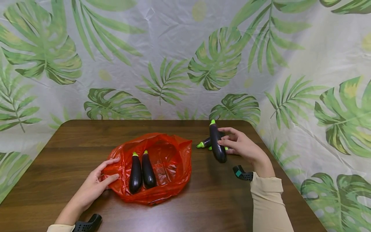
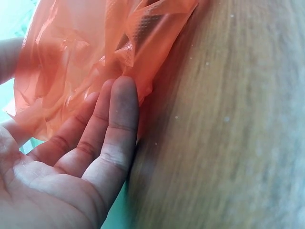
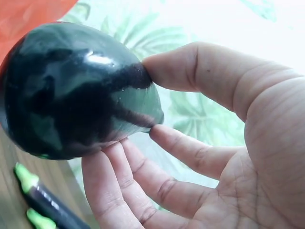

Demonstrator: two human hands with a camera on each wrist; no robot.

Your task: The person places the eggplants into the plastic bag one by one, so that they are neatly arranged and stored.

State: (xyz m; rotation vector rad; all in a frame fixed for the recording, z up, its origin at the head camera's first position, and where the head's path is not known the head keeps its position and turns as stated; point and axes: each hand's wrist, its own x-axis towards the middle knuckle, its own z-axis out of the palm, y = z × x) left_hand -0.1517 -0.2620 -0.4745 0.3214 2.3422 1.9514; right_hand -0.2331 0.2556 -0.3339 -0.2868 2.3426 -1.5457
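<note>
The bag (image 1: pixel 165 164) is touched at nine o'clock by the spread left hand (image 1: pixel 93 184) — an eggplant (image 1: pixel 215 143) pinched toward two by the right hand (image 1: pixel 242 145).

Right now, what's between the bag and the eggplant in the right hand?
Head view: a stretch of bare table, then the green stem ends of two lying eggplants, peeking out beside the held eggplant toward the bag.

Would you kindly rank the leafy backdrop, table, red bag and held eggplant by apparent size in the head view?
1. Leafy backdrop
2. Table
3. Red bag
4. Held eggplant
</note>
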